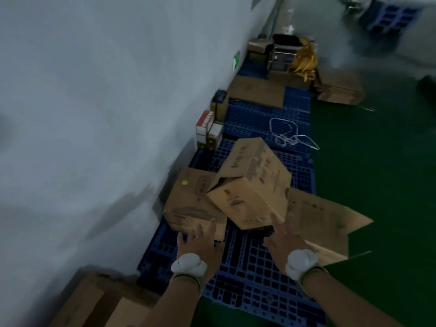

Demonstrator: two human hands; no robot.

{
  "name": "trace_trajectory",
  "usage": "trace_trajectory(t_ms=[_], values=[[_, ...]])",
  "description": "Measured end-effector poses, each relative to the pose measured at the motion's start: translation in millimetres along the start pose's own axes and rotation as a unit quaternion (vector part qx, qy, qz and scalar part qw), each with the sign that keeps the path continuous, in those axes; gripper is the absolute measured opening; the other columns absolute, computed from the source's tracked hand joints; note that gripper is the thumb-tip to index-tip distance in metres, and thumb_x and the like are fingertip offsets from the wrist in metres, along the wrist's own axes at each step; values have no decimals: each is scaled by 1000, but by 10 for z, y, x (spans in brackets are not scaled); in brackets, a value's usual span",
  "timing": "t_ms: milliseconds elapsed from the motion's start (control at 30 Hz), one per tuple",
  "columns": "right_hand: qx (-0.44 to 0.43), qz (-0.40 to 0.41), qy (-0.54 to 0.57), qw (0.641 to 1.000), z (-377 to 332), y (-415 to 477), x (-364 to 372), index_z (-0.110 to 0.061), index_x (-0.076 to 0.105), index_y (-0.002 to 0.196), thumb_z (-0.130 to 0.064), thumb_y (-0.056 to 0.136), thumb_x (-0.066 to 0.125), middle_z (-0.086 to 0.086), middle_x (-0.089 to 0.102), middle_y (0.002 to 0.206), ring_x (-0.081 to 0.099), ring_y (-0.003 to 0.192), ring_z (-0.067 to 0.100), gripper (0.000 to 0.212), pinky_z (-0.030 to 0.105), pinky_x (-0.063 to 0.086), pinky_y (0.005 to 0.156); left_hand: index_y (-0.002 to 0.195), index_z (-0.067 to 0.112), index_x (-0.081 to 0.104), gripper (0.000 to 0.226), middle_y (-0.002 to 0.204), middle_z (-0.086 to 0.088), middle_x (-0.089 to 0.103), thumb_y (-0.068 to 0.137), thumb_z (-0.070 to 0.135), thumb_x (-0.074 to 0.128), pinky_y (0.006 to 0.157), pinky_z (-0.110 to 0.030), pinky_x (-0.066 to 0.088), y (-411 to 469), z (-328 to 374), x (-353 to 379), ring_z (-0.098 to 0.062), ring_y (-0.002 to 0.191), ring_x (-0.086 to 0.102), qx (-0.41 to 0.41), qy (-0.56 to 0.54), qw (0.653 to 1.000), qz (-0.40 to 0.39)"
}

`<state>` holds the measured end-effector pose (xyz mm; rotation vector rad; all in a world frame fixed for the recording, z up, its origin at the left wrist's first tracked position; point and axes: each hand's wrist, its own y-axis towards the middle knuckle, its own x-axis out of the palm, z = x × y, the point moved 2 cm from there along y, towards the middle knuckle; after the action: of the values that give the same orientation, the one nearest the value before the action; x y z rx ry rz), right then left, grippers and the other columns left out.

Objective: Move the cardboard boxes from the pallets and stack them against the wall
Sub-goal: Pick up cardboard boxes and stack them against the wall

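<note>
the tilted cardboard box [250,185] leans on a flatter box [188,199] atop the blue pallet [247,263]. left hand [200,241] and right hand [280,239] are spread wide, empty. opposite lower edges should be gripped before it is lifted.

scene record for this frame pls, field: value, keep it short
left hand: open, fingers spread, empty
right hand: open, empty, reaching toward tilted box
tilted box: tipped, leaning over the flat box
flat box: lying by the wall
wall: white, left of pallets
pallets: blue, in a row along the wall
flattened cardboard: right of tilted box
floor: green
</note>
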<state>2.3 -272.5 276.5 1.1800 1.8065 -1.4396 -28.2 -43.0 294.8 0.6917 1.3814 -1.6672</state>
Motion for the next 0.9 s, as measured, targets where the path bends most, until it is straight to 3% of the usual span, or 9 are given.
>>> trace_trajectory(t_ms=[67,167,267,367,433,533,633,767,900], values=[[20,27,17,999,326,120,-140,-31,-17,150,-46,98,40,18,19,158,32,138,41,79,50,36,107,153,31,-6,68,163,-5,4,98,60,21,117,-56,3,234,380,-73,-31,149,5,16,2,1000,-14],[-5,23,32,999,649,490,-329,-30,-27,144,-49,97,41,14,11,161,35,137,37,84,48,40,105,153,30,-7,67,163,-6,5,99,59,20,118,-53,3,632,822,-145,-31,149,5,19,7,1000,-20],[-19,3,42,999,845,930,-451,-27,-22,146,-43,99,40,18,24,157,50,123,41,80,50,42,101,152,31,-10,67,162,-8,11,99,58,20,117,-54,5,1029,1058,-124,-32,148,11,1,15,1000,-28],[-43,-2,-13,999,999,1315,-524,-25,-29,141,-56,96,29,17,19,159,49,125,39,80,44,45,98,151,33,-13,68,162,-7,10,98,59,21,117,-55,6,1406,1177,-69,-32,148,12,-13,-4,999,-45],[-54,-15,-46,997,1036,1568,-583,-28,-29,143,-65,91,19,15,4,161,47,129,36,80,39,49,92,151,34,-12,68,162,-9,7,97,61,20,117,-56,7,1628,1181,-39,-32,147,12,-23,-8,998,-53],[-65,-32,-66,995,945,2064,-616,-39,-24,145,-56,97,32,14,-9,161,42,133,39,76,39,51,89,151,33,-14,67,162,-11,5,99,57,20,117,-56,7,2019,1037,15,-32,148,10,-39,-17,997,-57],[-62,-30,-109,992,753,2612,-655,-42,-23,146,-57,97,30,13,-7,162,19,143,45,73,51,38,106,151,31,-14,66,162,-12,1,99,55,18,117,-55,7,2410,823,103,-32,148,6,-59,-20,998,-25],[-70,19,-160,984,499,3186,-851,-42,-21,147,-57,98,28,10,-3,162,18,143,45,71,55,35,104,149,32,-19,67,162,-11,-4,97,59,15,117,-54,11,2823,664,180,-32,148,6,-83,-43,995,38],[-68,47,-167,983,146,3967,-1129,-29,0,154,-45,101,34,12,3,162,27,139,41,65,46,36,101,148,36,-19,69,162,-10,-3,93,63,14,113,-56,21,3356,510,180,-33,146,14,-79,-91,988,95]])
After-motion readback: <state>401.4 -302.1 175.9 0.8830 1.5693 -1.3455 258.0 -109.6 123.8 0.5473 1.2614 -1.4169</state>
